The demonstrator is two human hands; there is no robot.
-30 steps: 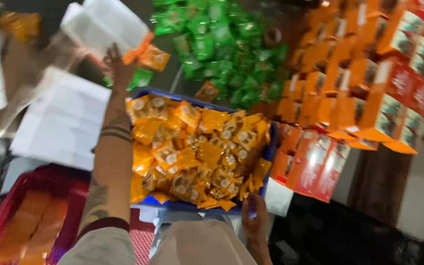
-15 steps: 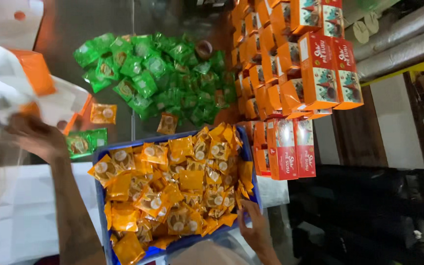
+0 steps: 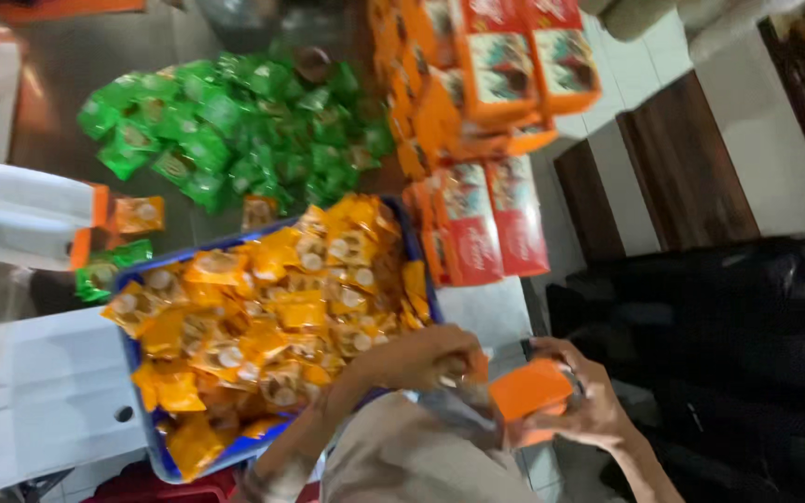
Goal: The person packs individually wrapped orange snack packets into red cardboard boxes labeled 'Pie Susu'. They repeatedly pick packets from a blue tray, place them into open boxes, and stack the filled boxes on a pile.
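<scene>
Head view, blurred. White flat cartons (image 3: 44, 391) far left on surface (image 3: 58, 102). Blue tray (image 3: 142, 373) heaped with orange snack packets (image 3: 272, 317), green packets (image 3: 225, 130) behind. Left hand (image 3: 421, 359) and right hand (image 3: 579, 401), low right of tray, fingers wrapped around orange box (image 3: 531, 393). Stacked orange boxes (image 3: 486, 84) beyond.

Whole frame motion-blurred, packet prints unreadable. Left hand (image 3: 421, 359) covers part of the orange box (image 3: 531, 389), so its near-left end is hidden; right hand (image 3: 589, 410) wraps the far side, grip detail smeared. Blue crate (image 3: 156, 447) rim mostly buried under orange packets (image 3: 272, 312). Stacked cartons (image 3: 505, 65) cut off at the top edge. White flat boxes (image 3: 20, 219) cut at the left edge.
</scene>
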